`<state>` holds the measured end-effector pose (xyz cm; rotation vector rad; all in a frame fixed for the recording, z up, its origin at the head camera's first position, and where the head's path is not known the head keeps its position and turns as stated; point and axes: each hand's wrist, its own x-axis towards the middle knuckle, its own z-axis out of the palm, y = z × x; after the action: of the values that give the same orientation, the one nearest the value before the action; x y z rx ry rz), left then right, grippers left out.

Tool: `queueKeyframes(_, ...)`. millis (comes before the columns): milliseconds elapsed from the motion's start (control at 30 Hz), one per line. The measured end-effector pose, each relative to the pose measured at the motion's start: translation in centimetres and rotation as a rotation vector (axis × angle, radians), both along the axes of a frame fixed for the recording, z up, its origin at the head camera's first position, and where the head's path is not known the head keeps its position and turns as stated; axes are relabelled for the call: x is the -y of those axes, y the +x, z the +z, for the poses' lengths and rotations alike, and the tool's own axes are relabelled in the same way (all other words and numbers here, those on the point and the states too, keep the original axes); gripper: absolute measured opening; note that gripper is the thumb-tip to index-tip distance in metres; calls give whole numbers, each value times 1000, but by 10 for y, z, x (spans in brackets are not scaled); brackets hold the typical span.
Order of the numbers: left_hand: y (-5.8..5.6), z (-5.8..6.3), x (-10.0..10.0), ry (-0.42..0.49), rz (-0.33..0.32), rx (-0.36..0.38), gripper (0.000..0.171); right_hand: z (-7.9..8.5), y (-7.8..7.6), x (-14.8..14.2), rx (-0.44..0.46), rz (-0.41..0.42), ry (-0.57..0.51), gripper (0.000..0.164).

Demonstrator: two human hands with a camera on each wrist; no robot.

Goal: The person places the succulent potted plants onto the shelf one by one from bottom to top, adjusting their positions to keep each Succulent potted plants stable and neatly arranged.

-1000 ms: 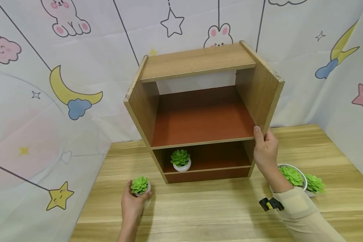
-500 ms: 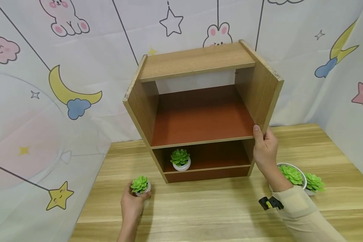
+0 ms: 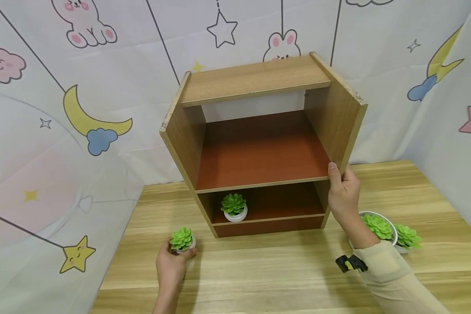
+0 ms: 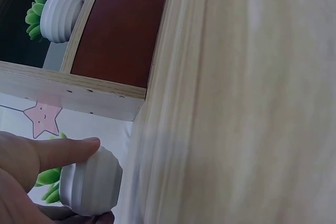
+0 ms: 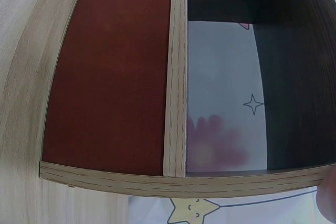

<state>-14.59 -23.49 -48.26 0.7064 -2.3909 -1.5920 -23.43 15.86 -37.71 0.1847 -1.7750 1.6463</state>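
Observation:
My left hand (image 3: 171,264) grips a small potted succulent (image 3: 182,240) with bright green leaves, left of the cabinet's base. In the left wrist view its ribbed white pot (image 4: 93,182) sits between thumb and fingers. My right hand (image 3: 344,194) holds the right side panel of a wooden cabinet (image 3: 255,83), thumb on the front edge at middle-shelf height and fingers behind. A second potted succulent (image 3: 234,208) stands at the left end of the cabinet's lower compartment. In the right wrist view only a bit of the right hand (image 5: 328,198) shows by the panel edge.
More succulents (image 3: 408,237) stand on the table right of the cabinet, one in a white-rimmed round container (image 3: 395,235), partly hidden by the right forearm. The wood-grain table (image 3: 259,274) runs up to a cartoon-printed cloth (image 3: 141,56) behind. The upper compartment has a red-brown shelf (image 3: 263,150).
Almost nothing differs. Both hands keep their holds, and the cabinet and plants stay put apart from a slight shift of the head view.

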Motion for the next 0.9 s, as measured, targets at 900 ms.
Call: queueKeyframes(900,5,0,-7,2,32,-39,83,14,11,6,0,-15,6,29)
